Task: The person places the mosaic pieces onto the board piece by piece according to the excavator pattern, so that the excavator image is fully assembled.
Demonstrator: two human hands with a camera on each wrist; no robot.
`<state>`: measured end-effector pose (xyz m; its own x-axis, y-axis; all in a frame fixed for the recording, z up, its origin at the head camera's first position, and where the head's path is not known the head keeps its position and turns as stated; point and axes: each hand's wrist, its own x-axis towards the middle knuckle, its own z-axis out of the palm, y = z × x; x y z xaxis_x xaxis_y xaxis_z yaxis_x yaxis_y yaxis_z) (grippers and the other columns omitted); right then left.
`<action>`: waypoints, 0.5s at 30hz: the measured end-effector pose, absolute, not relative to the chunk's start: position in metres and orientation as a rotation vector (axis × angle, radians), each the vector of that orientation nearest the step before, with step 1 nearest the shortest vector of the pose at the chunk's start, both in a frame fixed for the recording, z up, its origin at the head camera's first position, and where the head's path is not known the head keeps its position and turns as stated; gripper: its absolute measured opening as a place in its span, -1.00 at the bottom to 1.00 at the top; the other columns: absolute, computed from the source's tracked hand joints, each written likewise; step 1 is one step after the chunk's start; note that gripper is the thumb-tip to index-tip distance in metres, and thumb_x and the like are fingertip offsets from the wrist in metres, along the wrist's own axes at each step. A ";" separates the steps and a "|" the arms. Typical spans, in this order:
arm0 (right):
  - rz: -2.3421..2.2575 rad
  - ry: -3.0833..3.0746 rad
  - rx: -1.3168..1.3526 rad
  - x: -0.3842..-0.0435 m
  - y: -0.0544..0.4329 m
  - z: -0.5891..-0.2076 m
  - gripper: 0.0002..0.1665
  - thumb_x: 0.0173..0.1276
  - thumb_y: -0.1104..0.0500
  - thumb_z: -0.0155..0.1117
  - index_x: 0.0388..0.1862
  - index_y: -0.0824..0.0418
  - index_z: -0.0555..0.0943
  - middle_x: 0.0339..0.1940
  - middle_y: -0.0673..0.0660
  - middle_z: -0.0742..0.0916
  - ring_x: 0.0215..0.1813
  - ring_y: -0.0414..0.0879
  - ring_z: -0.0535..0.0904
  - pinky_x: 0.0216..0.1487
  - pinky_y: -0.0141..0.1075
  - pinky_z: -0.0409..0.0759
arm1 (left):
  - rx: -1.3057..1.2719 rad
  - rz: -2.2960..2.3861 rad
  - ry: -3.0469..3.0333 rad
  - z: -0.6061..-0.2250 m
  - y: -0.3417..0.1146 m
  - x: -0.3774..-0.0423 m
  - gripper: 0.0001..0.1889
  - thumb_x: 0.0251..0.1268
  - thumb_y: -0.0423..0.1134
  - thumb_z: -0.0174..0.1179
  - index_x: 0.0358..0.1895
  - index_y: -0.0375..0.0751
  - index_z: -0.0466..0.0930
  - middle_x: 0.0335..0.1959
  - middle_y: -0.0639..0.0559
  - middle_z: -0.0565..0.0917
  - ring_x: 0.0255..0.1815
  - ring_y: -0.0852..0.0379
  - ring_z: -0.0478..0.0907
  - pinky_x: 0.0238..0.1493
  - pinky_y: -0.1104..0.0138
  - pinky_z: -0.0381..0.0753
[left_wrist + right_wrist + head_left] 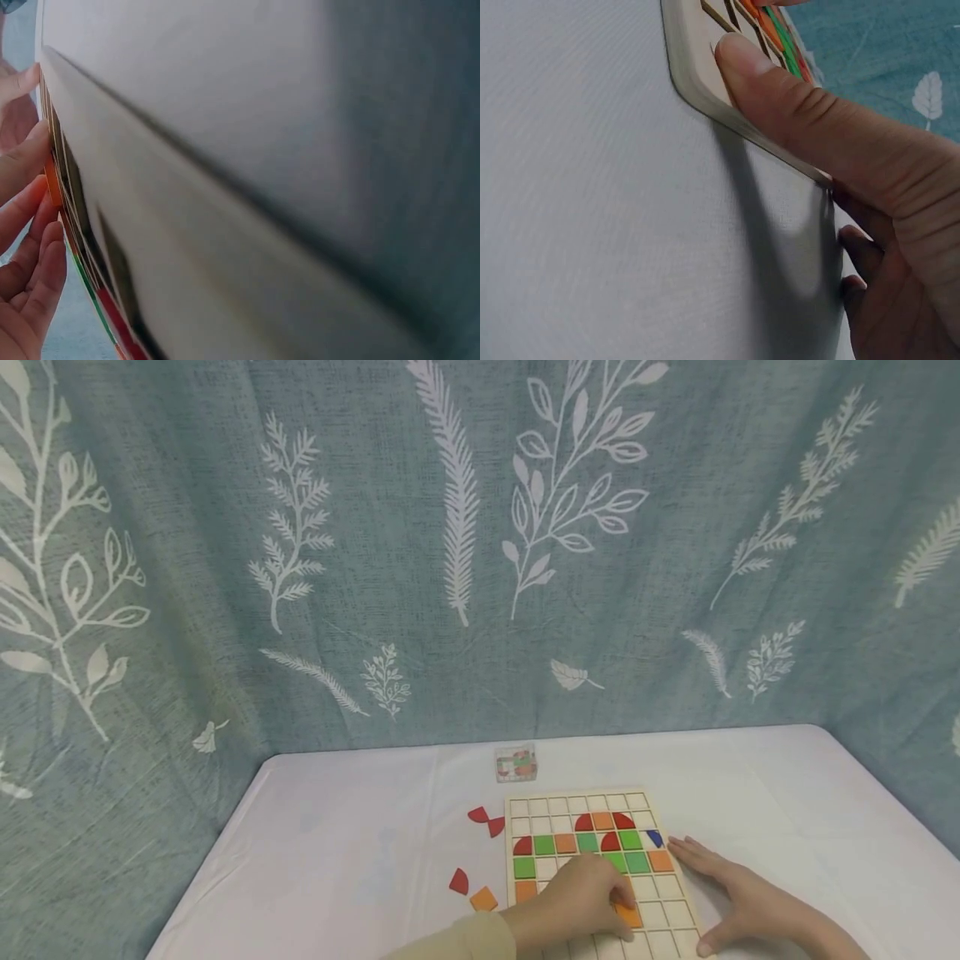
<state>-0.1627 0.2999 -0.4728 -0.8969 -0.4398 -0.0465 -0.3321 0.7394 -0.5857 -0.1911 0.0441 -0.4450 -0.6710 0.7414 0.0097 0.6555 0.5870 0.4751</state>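
Observation:
A wooden grid board (660, 912) lies on the table, with green, orange, red and blue pieces filling some of its squares. Over its lower middle, my left hand (581, 897) pinches an orange square tile (628, 916) between thumb and fingertips, down at the grid. The left wrist view shows the same orange tile (52, 180) at the fingertips, seen edge-on. Along the right side of the board rests my right hand (757, 902), fingers extended against the edge. Its thumb (780, 97) presses on the rim near a rounded corner. The left hand and forearm hide several squares.
Left of the board lie loose red quarter-round pieces (459, 882) and an orange square (483, 899). A small clear box (516, 763) with coloured pieces stands behind the board. White cloth (337, 827) covers the table, and a patterned curtain (420, 568) hangs beyond it.

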 end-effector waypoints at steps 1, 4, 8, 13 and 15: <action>-0.877 2.759 -0.623 -0.163 0.299 -0.472 0.24 -0.23 -0.20 0.49 0.44 0.10 0.13 0.38 0.36 0.26 0.15 -0.83 -0.32 0.16 -0.37 0.31 | 1.175 0.644 2.638 -0.444 0.044 -0.191 -0.82 -0.22 -0.06 0.47 -0.46 0.07 0.74 -0.57 0.40 0.62 -0.51 0.51 0.30 -0.40 0.63 0.28; -0.876 2.758 -0.617 -0.163 0.298 -0.472 0.24 -0.23 -0.20 0.48 0.44 0.12 0.13 0.38 0.37 0.26 0.15 -0.83 -0.31 0.17 -0.29 0.33 | 1.178 0.589 2.652 -0.443 0.046 -0.189 -0.83 -0.21 -0.05 0.47 -0.45 0.08 0.75 -0.57 0.39 0.63 -0.50 0.51 0.31 -0.38 0.62 0.28; -0.900 2.736 -0.574 -0.162 0.297 -0.472 0.25 -0.23 -0.16 0.50 0.45 0.08 0.11 0.40 0.35 0.24 0.14 -0.80 -0.29 0.17 -0.10 0.35 | 1.169 0.603 2.636 -0.443 0.048 -0.190 -0.85 -0.22 -0.09 0.48 -0.47 0.07 0.74 -0.56 0.39 0.65 -0.48 0.53 0.33 -0.36 0.63 0.29; -1.007 2.680 -0.558 -0.159 0.297 -0.473 0.25 -0.21 -0.12 0.51 0.45 0.08 0.10 0.41 0.36 0.21 0.15 -0.83 -0.24 0.14 -0.49 0.24 | 1.150 0.670 2.595 -0.444 0.048 -0.192 -0.83 -0.23 -0.13 0.49 -0.47 0.04 0.74 -0.55 0.35 0.66 -0.50 0.56 0.36 -0.42 0.66 0.32; -1.073 2.640 -0.565 -0.158 0.297 -0.473 0.23 -0.19 -0.09 0.51 0.46 0.08 0.08 0.42 0.37 0.18 0.16 -0.85 -0.22 0.11 -0.60 0.16 | 1.137 0.673 2.583 -0.443 0.046 -0.192 -0.84 -0.20 -0.11 0.47 -0.46 0.04 0.74 -0.55 0.35 0.66 -0.50 0.57 0.39 -0.42 0.67 0.34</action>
